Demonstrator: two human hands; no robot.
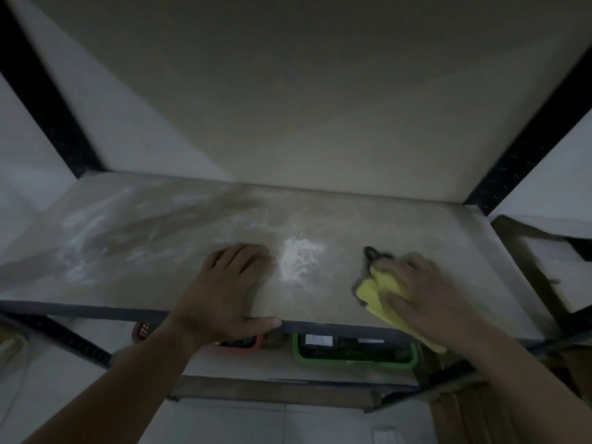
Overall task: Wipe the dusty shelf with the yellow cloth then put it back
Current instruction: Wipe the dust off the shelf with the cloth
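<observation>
The dusty shelf [160, 251] is a pale board in a black metal frame, smeared with white powder on its left half. A small heap of white powder [299, 261] lies near the middle. My left hand [229, 290] rests on the board beside the heap, fingers bent, thumb lying along the front edge. My right hand [426, 293] presses the bunched yellow cloth [382, 288] flat onto the shelf's right part, fingers spread over it. A dark loop of the cloth [371, 253] sticks out ahead of my fingers. One end of the cloth hangs over the front edge.
Black frame posts [48, 100] rise at both back corners. The underside of the shelf above [304, 75] is close overhead. On the level below sit a green-rimmed container [354, 358] and an orange-rimmed one [246, 344]. Brown cardboard [528, 251] stands at the right.
</observation>
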